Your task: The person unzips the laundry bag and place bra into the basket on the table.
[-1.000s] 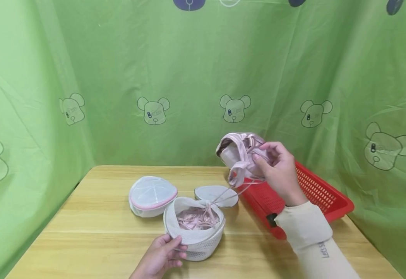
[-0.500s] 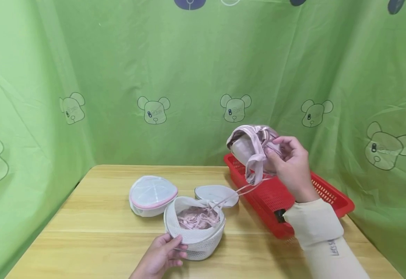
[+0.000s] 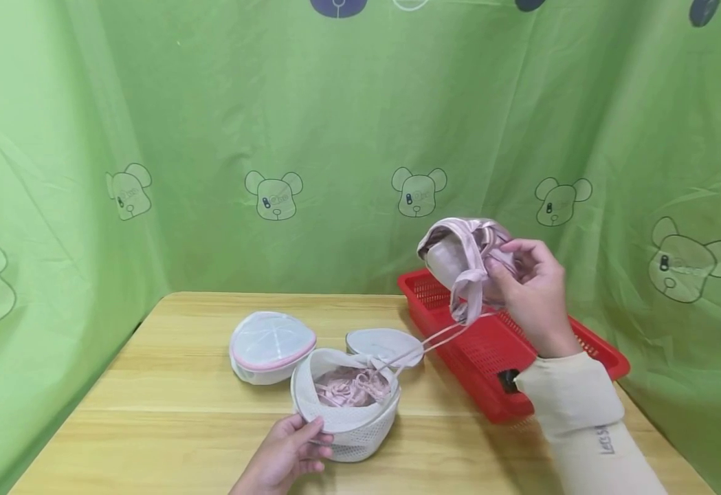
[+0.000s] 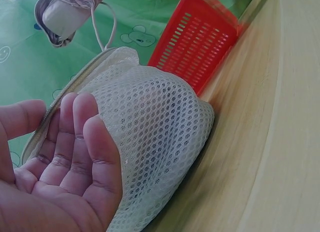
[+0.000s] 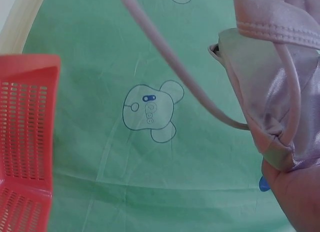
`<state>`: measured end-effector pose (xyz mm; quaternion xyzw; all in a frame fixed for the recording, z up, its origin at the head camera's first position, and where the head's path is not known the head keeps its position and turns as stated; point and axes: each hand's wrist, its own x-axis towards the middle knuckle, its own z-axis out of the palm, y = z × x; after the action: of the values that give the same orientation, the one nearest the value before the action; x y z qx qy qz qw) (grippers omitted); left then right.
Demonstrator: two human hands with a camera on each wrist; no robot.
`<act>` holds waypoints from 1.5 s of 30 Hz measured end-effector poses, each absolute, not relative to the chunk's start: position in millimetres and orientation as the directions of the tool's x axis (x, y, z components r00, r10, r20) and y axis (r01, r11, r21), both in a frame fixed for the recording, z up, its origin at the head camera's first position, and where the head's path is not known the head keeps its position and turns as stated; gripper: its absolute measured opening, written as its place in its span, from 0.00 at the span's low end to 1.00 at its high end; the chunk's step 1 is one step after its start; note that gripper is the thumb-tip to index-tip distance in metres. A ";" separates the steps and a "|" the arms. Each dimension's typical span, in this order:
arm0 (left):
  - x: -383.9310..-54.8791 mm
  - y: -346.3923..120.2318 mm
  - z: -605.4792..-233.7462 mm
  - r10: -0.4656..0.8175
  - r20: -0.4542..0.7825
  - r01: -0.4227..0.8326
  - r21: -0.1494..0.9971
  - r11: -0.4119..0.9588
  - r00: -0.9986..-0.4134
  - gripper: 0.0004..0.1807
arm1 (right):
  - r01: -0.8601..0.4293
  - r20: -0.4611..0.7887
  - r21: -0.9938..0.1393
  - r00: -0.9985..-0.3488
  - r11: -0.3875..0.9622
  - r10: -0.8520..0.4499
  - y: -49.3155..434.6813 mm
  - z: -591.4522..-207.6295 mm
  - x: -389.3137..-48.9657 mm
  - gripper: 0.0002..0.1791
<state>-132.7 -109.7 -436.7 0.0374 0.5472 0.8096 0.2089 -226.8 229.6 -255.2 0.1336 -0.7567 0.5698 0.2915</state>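
Observation:
My right hand (image 3: 538, 302) pinches a bunched pink satin bra (image 3: 449, 258) in the air, over the left part of the red basket. Two thin straps (image 3: 440, 338) run from it, taut, down to the white mesh laundry bag (image 3: 360, 440). That bag stands unzipped on the table, with more pink fabric (image 3: 349, 388) inside. At its near left rim, my left hand (image 3: 289, 450) grips the edge between thumb and fingers. In the left wrist view the zipped edge (image 4: 80, 77) passes between thumb and fingers. Satin folds (image 5: 280, 87) fill the right of the right wrist view.
A red slotted basket (image 3: 484, 392) lies at the right of the wooden table (image 3: 168, 440). Behind the open bag is its round lid flap (image 3: 385, 346). A second mesh bag with pink trim (image 3: 270, 344) sits to the left. Green curtain (image 3: 335, 103) surrounds the table.
My right hand has drawn the pink bra rightward and slightly up, away from the mesh bag. Its straps have stretched longer. The left hand has stayed on the rim.

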 end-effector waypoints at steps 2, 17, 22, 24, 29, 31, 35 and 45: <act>-132.6 -109.8 -436.5 0.380 -0.168 -0.297 0.902 -0.313 -0.910 0.10 | -0.532 0.594 -0.785 -0.791 0.316 0.143 232.2 -253.9 -227.7 0.12; -132.4 -109.8 -436.2 0.383 -0.164 -0.294 0.905 -0.309 -0.909 0.11 | -0.543 0.604 -0.788 -0.773 0.289 0.194 248.6 -239.5 -230.3 0.12; -131.8 -109.8 -435.3 0.384 -0.164 -0.294 0.904 -0.310 -0.909 0.11 | -0.530 0.605 -0.784 -0.769 0.322 0.208 252.7 -235.1 -232.0 0.12; -131.9 -109.9 -435.5 0.383 -0.164 -0.295 0.904 -0.311 -0.909 0.12 | -0.522 0.602 -0.786 -0.769 0.329 0.216 254.6 -234.3 -232.9 0.12; -132.1 -110.5 -436.2 0.385 -0.165 -0.296 0.902 -0.314 -0.908 0.12 | -0.507 0.597 -0.789 -0.765 0.347 0.241 261.1 -232.8 -234.6 0.13; -132.0 -110.7 -436.1 0.386 -0.165 -0.297 0.902 -0.314 -0.907 0.12 | -0.503 0.600 -0.787 -0.759 0.356 0.254 263.6 -232.0 -235.4 0.13; -131.9 -111.0 -436.4 0.386 -0.166 -0.299 0.902 -0.313 -0.907 0.12 | -0.497 0.598 -0.791 -0.752 0.356 0.277 267.8 -230.2 -236.6 0.13; -132.1 -111.8 -437.0 0.391 -0.161 -0.296 0.902 -0.315 -0.906 0.12 | -0.519 0.584 -0.811 -0.748 0.270 0.316 276.1 -223.8 -236.8 0.15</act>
<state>-132.1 -111.8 -437.0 0.0433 0.5454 0.8097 0.2121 -236.8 276.1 -223.8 0.0708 -0.7168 0.6002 0.3479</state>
